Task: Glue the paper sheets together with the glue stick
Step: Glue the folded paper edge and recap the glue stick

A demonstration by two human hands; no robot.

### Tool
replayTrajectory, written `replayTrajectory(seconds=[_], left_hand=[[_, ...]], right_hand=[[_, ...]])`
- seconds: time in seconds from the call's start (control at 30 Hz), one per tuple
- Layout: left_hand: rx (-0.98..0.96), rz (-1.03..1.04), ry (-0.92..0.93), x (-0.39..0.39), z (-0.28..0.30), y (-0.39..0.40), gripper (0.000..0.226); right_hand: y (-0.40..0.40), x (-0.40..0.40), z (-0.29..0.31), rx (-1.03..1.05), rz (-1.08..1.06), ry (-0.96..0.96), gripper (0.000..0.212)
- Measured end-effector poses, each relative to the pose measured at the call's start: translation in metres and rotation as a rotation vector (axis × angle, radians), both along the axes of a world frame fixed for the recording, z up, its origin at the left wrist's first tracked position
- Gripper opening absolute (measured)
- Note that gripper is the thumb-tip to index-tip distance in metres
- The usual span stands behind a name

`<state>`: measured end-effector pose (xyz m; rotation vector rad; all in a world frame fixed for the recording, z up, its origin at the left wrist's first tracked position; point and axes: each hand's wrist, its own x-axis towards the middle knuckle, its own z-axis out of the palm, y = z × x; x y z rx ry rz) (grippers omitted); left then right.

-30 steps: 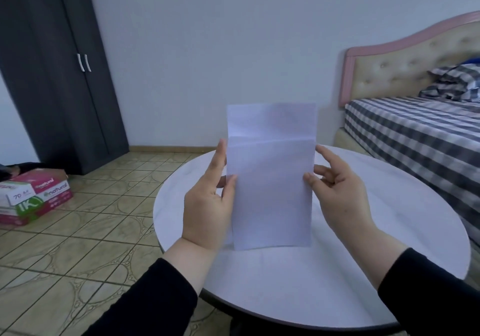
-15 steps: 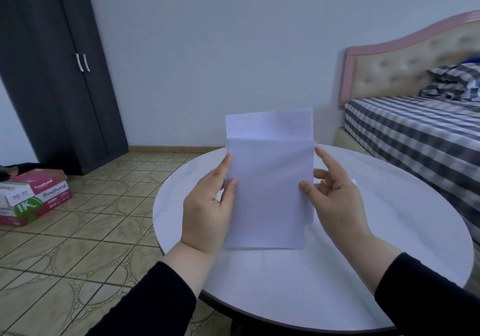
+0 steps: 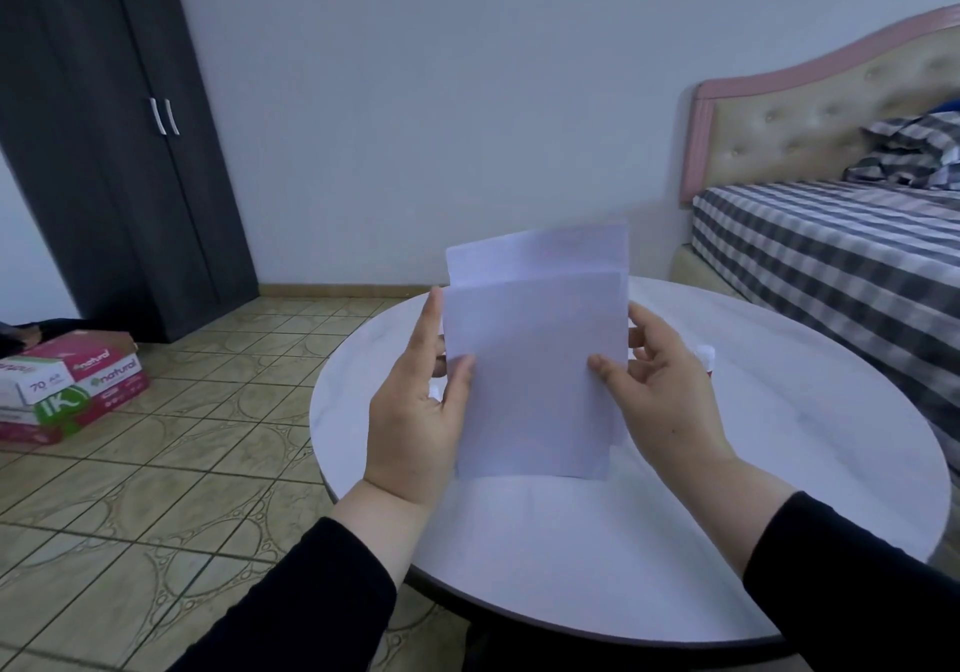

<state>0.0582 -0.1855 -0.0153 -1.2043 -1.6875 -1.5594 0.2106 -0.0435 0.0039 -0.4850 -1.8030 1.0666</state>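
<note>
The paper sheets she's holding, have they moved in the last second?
Yes. The paper sheets have sunk lower: their top edge stood well above the round table's far rim before and now sits nearer to it.

Dim, bluish, even light w/ soft shadows; slight motion blur; wide-angle bending at edges.

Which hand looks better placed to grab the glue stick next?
Probably the right hand. The glue stick lies on the table just beyond its knuckles, partly hidden. The left hand pinches the paper sheets' far side and could keep holding them.
</note>
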Motion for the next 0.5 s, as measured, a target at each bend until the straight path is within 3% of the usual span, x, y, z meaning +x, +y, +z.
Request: replayTrajectory(seconds=[0.27, 0.5], left_hand=[[-0.065, 0.031, -0.022, -0.0051, -0.0060, 0.0005, 0.067], [-0.056, 0.044, 0.010, -0.0063, -0.0046, -0.0016, 0.068]], right_hand=[[0.0024, -0.0028, -0.0134, -0.037, -0.009, -0.111, 0.036], [-0.0025, -0.0021, -0.0064, 0.036, -0.040, -0.083, 0.053]])
